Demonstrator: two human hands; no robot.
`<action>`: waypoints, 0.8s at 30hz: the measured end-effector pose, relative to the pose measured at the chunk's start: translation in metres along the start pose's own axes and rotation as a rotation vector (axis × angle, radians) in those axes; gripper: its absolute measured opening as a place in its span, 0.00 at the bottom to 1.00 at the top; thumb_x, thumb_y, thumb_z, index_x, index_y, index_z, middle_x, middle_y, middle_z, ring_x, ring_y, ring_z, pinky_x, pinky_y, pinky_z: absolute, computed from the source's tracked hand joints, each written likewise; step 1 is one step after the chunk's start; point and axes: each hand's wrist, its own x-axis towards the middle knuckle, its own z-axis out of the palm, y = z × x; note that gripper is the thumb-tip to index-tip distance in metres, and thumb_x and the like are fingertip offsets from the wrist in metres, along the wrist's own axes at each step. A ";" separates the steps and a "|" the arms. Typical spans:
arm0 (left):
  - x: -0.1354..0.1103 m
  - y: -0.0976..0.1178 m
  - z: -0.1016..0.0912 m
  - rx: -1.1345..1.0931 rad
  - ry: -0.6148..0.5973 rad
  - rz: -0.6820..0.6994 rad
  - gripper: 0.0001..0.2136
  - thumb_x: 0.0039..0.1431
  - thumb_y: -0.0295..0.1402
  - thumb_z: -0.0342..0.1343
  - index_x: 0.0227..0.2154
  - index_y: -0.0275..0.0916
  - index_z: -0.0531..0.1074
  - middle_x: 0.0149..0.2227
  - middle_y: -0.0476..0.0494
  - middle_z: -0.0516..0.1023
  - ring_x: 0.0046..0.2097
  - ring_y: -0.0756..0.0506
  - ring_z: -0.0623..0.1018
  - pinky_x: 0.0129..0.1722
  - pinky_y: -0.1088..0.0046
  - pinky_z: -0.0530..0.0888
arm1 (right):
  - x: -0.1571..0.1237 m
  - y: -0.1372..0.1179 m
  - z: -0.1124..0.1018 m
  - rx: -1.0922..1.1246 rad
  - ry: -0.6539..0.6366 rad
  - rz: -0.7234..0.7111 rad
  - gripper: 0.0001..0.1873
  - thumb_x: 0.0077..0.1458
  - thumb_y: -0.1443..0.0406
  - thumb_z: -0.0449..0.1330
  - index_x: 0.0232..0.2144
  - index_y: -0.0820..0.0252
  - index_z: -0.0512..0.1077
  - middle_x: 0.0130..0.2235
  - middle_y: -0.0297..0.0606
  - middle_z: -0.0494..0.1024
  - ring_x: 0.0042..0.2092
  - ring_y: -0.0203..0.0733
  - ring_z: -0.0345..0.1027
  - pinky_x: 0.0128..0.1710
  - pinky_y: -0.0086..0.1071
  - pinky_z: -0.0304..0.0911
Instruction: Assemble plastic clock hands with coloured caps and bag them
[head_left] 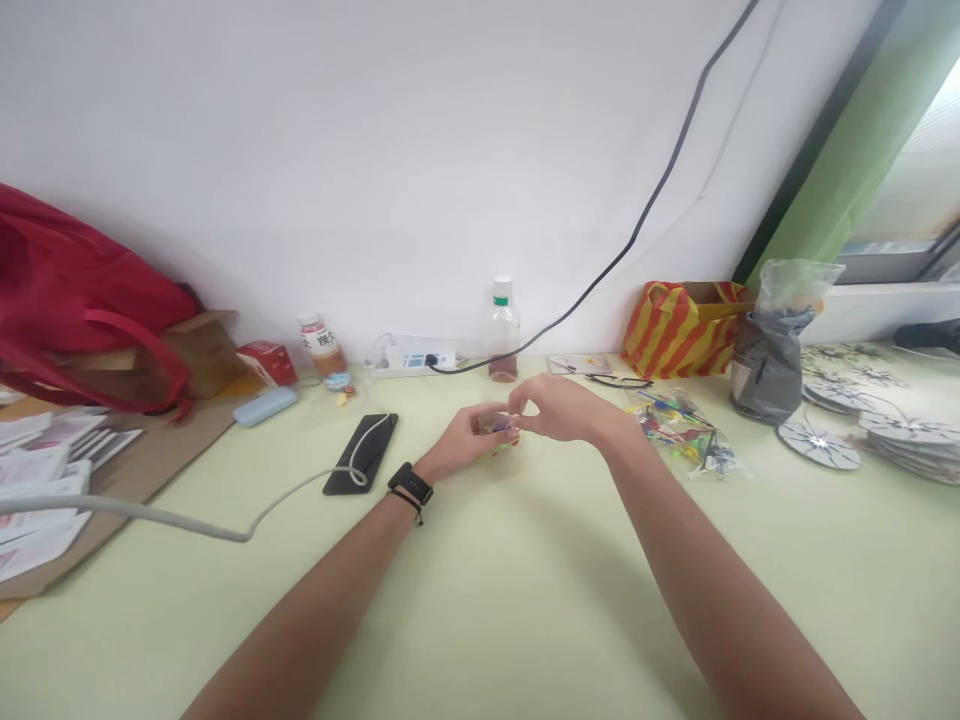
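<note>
Above the table, my left hand [463, 440] is closed around a small clear plastic piece [495, 424] with bits of blue, red and yellow-green in it; its exact kind is too small to tell. A black watch [411, 483] sits on the left wrist. My right hand [559, 408] comes in from the right with thumb and forefinger pinched at the piece's near side. Whatever lies between those fingertips is too small to make out. To the right of that hand lies a clear bag of coloured plastic parts [679, 425].
A black phone [362, 455] with a pale cable [247, 535] lies left of my hands. Behind them stand a bottle [504, 330] and a power strip [416, 358]. A striped bag [679, 330], a grey bag [769, 365] and stacked discs [915, 445] occupy the right.
</note>
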 end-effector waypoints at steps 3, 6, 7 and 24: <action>0.000 0.008 0.000 0.051 -0.052 0.028 0.22 0.57 0.44 0.67 0.51 0.40 0.79 0.43 0.37 0.84 0.40 0.41 0.81 0.33 0.70 0.73 | 0.000 -0.002 0.000 0.013 -0.069 0.044 0.05 0.57 0.66 0.65 0.33 0.54 0.82 0.36 0.40 0.84 0.35 0.45 0.75 0.33 0.32 0.60; 0.000 0.018 0.000 0.084 -0.096 0.025 0.20 0.58 0.44 0.67 0.50 0.40 0.80 0.44 0.37 0.84 0.41 0.41 0.82 0.34 0.69 0.75 | 0.000 -0.001 -0.001 0.043 -0.110 0.108 0.05 0.57 0.65 0.64 0.33 0.56 0.81 0.32 0.41 0.82 0.31 0.43 0.74 0.29 0.32 0.59; 0.000 0.021 0.000 0.093 -0.104 0.026 0.20 0.58 0.44 0.67 0.50 0.40 0.80 0.45 0.37 0.84 0.41 0.40 0.83 0.35 0.68 0.75 | -0.001 -0.001 -0.002 0.059 -0.144 0.140 0.06 0.58 0.64 0.64 0.33 0.57 0.82 0.30 0.41 0.82 0.28 0.42 0.73 0.27 0.32 0.59; 0.011 0.028 -0.015 -0.031 0.262 0.155 0.22 0.67 0.50 0.57 0.48 0.36 0.82 0.49 0.35 0.84 0.53 0.36 0.82 0.58 0.55 0.76 | -0.001 0.009 -0.015 0.248 0.331 -0.065 0.08 0.62 0.61 0.60 0.39 0.55 0.79 0.35 0.34 0.81 0.27 0.34 0.65 0.30 0.30 0.60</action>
